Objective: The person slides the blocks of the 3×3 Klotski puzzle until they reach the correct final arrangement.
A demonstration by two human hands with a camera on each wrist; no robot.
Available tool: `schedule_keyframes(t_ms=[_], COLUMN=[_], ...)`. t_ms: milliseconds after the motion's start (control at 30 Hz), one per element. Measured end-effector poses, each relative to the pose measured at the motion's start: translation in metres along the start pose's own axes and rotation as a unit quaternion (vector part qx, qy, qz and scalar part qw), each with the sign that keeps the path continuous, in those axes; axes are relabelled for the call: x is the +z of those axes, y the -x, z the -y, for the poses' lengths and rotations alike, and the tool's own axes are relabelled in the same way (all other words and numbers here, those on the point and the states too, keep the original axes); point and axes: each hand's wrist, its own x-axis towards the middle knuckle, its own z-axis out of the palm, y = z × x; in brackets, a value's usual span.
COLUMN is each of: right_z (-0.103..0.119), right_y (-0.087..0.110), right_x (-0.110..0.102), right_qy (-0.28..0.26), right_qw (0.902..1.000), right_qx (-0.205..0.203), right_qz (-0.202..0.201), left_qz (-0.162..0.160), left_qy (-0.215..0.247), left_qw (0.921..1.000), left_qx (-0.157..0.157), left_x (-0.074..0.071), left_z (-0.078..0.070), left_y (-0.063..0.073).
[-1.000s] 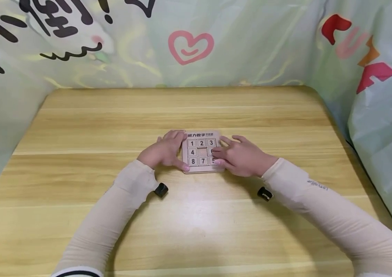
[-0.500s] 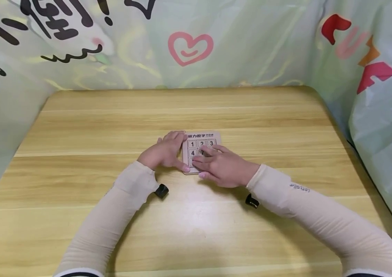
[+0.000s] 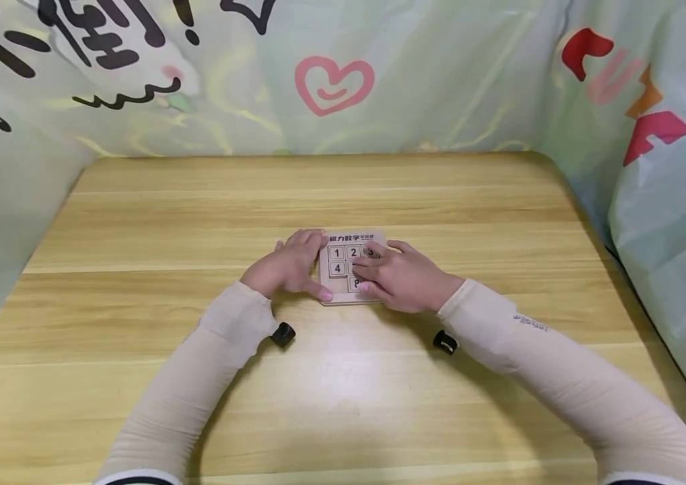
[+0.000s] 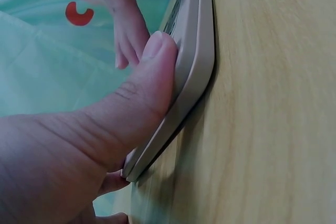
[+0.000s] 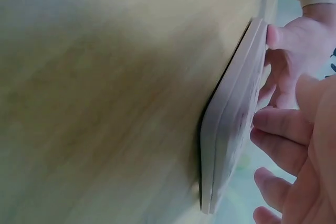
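A pale sliding number puzzle [image 3: 349, 298] lies flat mid-table. My left hand [image 3: 288, 264] grips its left side, thumb [image 4: 163, 59] on the near corner and fingers at the far one. Over the right part of the puzzle is my right hand [image 3: 406, 277], its fingers fairly straight and fingertips [image 5: 262, 119] on the tiles. Tiles 1 [image 3: 336, 252], 2 [image 3: 353, 252] and 4 [image 3: 337, 269] show plainly. Tile 8 [image 3: 355, 283] sits in the bottom middle, with a bare slot [image 3: 338, 285] left of it. The right-hand fingers hide the remaining tiles.
The wood-grain table [image 3: 343, 404] stretches out on all sides of the puzzle. Behind it and to the right hang printed pale green sheets [image 3: 439, 74]. Small black cameras sit at both wrists, the left camera [image 3: 283, 335] close above the tabletop.
Tile 7 has slid up into the centre slot, and tile 8 has shifted right, baring the lower-left slot. My right hand went left and nearer, then back right. The left hand has stayed put.
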Motion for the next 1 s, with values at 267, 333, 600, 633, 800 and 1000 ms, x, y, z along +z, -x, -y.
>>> schedule_keyframes(t_ms=[267,333,600,633,800,1000], right_z=[-0.002,-0.003,-0.012,-0.013,-0.016,-0.017], right_y=[-0.002,-0.001,0.010,0.011,0.018,0.022], right_x=[0.004,0.004,0.001,0.001,0.003,0.005], right_qy=[0.002,0.000,-0.027,-0.029,-0.035,-0.030], right_qw=[0.9998,0.9998,0.9994,0.9994,0.9987,0.9982], right_qx=[0.012,0.012,0.023,0.020,0.013,0.016], right_qz=[0.016,0.015,0.001,0.003,0.035,0.049], left_qz=[0.002,0.002,-0.001,-0.001,0.000,-0.002], left_qy=[0.000,-0.001,-0.003,-0.003,-0.003,-0.003], left_qw=[1.0000,1.0000,1.0000,1.0000,1.0000,1.0000], left_qx=[-0.001,-0.002,-0.004,-0.004,-0.004,-0.003], left_x=[0.002,0.001,-0.001,-0.001,-0.001,-0.002], left_z=[-0.001,-0.001,-0.001,-0.001,-0.001,-0.001], left_y=[-0.001,0.000,0.000,0.000,0.001,0.001])
